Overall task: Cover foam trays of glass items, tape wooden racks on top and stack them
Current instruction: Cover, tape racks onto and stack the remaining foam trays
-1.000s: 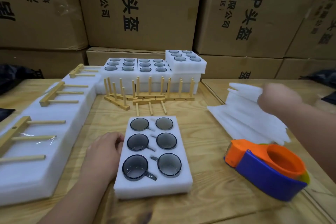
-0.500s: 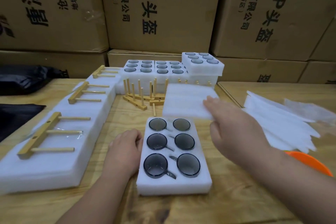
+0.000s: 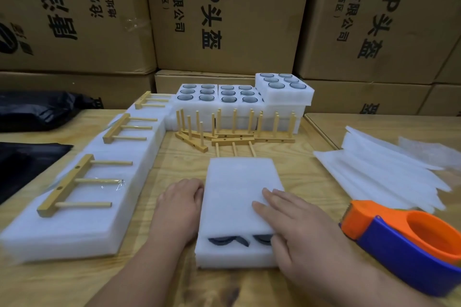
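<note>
A white foam tray [image 3: 232,255] of dark glass cups lies at the table's front centre. A white foam sheet [image 3: 239,189] covers most of it; only the two nearest cups [image 3: 229,240] show at the front edge. My right hand [image 3: 294,227] lies flat on the sheet's right side, fingers straight. My left hand [image 3: 178,207] rests against the tray's left side, fingers curled at its edge. Loose wooden racks [image 3: 224,134] stand behind the tray.
An orange and blue tape dispenser [image 3: 409,242] sits at the right. A pile of foam sheets [image 3: 384,172] lies behind it. Covered trays with taped racks [image 3: 82,182] line the left. Uncovered trays of glasses [image 3: 249,97] stand at the back, before cardboard boxes [image 3: 224,12].
My right hand carried a foam sheet from the pile at the right and laid it over the tray of cups. My left hand stayed at the tray's left side.
</note>
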A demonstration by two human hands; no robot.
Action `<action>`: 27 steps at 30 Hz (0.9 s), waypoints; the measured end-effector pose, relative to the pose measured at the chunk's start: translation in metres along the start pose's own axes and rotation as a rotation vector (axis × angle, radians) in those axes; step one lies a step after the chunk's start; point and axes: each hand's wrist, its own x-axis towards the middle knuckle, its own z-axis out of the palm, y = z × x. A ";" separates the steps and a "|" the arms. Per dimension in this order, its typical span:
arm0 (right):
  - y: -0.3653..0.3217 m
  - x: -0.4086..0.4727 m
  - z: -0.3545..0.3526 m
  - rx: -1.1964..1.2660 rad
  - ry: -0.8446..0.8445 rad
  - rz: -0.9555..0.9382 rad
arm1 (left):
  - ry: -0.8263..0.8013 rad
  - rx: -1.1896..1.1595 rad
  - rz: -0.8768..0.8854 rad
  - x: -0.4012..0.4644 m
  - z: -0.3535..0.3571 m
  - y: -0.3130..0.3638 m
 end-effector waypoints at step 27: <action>0.044 0.021 0.058 1.346 0.083 0.707 | -0.135 -0.424 0.013 -0.013 -0.013 -0.004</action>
